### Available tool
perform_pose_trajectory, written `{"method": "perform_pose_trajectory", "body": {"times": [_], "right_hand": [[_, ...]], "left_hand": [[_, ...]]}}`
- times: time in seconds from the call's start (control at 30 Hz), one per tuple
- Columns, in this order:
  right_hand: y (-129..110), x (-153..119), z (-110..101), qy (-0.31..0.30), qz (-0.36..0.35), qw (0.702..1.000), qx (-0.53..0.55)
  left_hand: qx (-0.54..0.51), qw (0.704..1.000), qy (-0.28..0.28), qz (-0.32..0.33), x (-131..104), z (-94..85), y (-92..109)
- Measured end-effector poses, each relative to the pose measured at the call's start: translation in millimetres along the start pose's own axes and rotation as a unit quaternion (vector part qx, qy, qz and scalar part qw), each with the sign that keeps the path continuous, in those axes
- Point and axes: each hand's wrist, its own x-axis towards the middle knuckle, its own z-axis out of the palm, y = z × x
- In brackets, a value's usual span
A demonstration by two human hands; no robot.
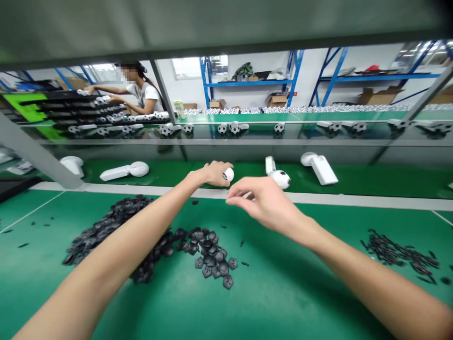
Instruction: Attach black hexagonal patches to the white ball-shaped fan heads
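White ball-shaped part [228, 174]: rounded and smooth, with a small dark mark on the visible face; partly covered by the left hand [216, 173], which grasps it above the green strip [166, 171]. The remainder of its form is hidden. White ball-headed piece [281, 179]: a rounded head bearing black patches, joined to a pale, blocky arm; it lies on the green strip just beyond the right hand [247, 194], head nearer the viewer, arm directed away and slightly left.

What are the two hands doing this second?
Left hand: closed on a white ball-shaped piece.
Right hand: fingers curled; can't tell whether it holds anything.
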Motion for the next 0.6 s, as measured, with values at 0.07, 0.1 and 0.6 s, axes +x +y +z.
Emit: {"method": "perform_pose_trajectory", "body": {"times": [0.07, 0.1, 0.6], "right_hand": [[0, 4, -9, 0.023, 0.034, 0.995, 0.087], [-1, 6, -13, 0.024, 0.048, 0.991, 0.122], [20, 7, 7, -0.061, 0.086, 0.992, 0.068]], "left_hand": [[0.021, 1.0, -0.009, 0.004, -5, -0.6, -10], [0.026, 1.0, 0.006, 0.011, -9, -0.9, -13], [-0.22, 0.897, 0.384, -0.006, -64, 6.6, 12]]}}
